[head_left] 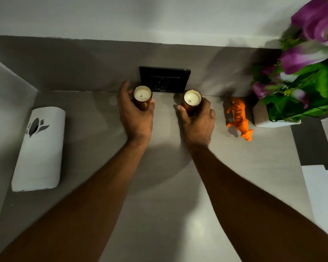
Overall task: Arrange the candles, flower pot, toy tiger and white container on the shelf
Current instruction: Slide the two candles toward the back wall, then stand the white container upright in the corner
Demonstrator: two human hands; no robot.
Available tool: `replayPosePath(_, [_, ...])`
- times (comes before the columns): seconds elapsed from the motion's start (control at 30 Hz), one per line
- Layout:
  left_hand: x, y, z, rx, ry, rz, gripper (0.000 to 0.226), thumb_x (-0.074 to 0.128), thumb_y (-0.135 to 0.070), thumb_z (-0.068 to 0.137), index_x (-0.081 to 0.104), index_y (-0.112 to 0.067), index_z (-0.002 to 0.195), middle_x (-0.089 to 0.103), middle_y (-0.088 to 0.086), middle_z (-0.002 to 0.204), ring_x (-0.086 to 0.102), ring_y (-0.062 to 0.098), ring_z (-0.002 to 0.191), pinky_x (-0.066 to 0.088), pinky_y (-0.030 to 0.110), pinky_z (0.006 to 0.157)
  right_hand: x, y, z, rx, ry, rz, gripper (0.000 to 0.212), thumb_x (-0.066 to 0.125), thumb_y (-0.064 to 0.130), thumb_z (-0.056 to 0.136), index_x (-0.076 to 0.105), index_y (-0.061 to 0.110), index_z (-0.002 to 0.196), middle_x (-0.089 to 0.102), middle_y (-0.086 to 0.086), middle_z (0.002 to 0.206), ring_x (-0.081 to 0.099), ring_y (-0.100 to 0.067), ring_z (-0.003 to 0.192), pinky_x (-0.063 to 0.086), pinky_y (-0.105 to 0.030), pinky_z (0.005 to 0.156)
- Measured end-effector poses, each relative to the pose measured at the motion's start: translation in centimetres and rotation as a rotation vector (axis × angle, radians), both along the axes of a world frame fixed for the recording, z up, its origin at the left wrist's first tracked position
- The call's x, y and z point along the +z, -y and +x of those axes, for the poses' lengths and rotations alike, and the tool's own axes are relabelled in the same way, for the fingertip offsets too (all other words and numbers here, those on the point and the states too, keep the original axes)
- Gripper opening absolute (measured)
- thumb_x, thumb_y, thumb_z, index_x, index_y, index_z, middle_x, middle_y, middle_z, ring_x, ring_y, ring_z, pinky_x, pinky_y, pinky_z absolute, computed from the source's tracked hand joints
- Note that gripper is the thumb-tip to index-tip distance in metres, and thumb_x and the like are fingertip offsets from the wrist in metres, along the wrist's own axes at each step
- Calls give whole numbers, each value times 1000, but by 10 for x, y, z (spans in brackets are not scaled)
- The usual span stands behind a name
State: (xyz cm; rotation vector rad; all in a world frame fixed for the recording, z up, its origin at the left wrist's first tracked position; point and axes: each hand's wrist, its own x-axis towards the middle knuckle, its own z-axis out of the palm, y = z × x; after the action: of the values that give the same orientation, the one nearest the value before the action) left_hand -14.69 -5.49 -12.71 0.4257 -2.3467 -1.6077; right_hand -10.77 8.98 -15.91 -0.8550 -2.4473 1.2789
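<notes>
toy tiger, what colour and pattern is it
Orange with black stripes; the toy tiger shows in the head view.

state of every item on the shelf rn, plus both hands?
left candle: upright, unlit, gripped by left hand
right candle: upright, unlit, gripped by right hand
toy tiger: on the shelf beside the flower pot, untouched
flower pot: upright at right end, flowers in it
white container: at left end, untouched

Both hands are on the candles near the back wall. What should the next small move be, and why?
Probably let go of both. The left hand and right hand each wrap an upright candle by the wall socket, apparently resting on the shelf.
</notes>
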Motion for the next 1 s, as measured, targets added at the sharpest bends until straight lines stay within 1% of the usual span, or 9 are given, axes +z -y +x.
replayPosePath(0.13, [-2,-4,1,9,-3,-1,99,93,-12,72,37,-13,154,55,9,146,57,16,133,55,37,112,5,0,2,0,-57,-12,96,86,57,76,40,19,152,53,-11,143,53,-24,130,41,-17,98])
replayPosePath(0.2, [3,2,10,-7,-12,-47,106,96,-18,67,36,-14,154,47,10,153,49,13,139,43,13,112,12,1,8,7,-165,4,96,83,56,76,41,10,149,50,-15,141,50,-19,123,42,-7,97])
replayPosePath(0.27, [13,13,23,-22,-19,-126,106,98,-28,66,39,-17,153,46,8,156,44,10,140,32,1,105,18,4,18,26,-234,136,81,79,49,82,49,1,140,52,-22,131,53,-29,117,52,-35,103])
replayPosePath(0.33, [24,36,34,-21,-39,-246,94,95,-34,69,46,-19,148,49,7,153,47,19,141,40,19,110,18,18,32,132,-283,328,58,73,41,89,57,0,127,58,-28,117,56,-40,107,49,-59,92])
replayPosePath(0.4, [34,68,38,-10,-23,-471,84,85,-45,72,51,-19,144,52,11,152,48,31,140,45,47,114,15,49,48,417,-307,481,47,67,40,92,57,9,125,63,-25,112,53,-34,103,41,-49,91])
replayPosePath(0.57, [55,170,37,93,452,-842,105,68,-72,75,22,-26,158,27,18,167,30,49,150,30,73,114,11,141,44,955,26,618,75,49,64,97,41,18,156,42,-21,161,43,-41,144,34,-55,116])
replayPosePath(0.63, [57,204,35,98,661,-784,109,73,-69,77,16,-23,159,30,21,163,35,52,145,32,72,114,11,154,31,953,162,639,83,33,74,98,21,25,164,18,-15,174,19,-38,159,14,-59,127])
replayPosePath(0.73, [54,225,35,120,759,-608,94,76,-61,75,37,-16,148,53,20,147,53,48,131,45,52,101,1,156,25,959,218,690,85,19,79,97,10,31,166,4,-10,178,2,-35,163,-2,-57,128])
replayPosePath(1.0, [62,230,36,152,526,-343,73,94,-49,61,65,-22,122,70,-2,110,65,23,94,45,29,76,5,155,29,953,220,714,84,16,79,98,15,30,166,9,-10,178,5,-34,163,3,-57,130])
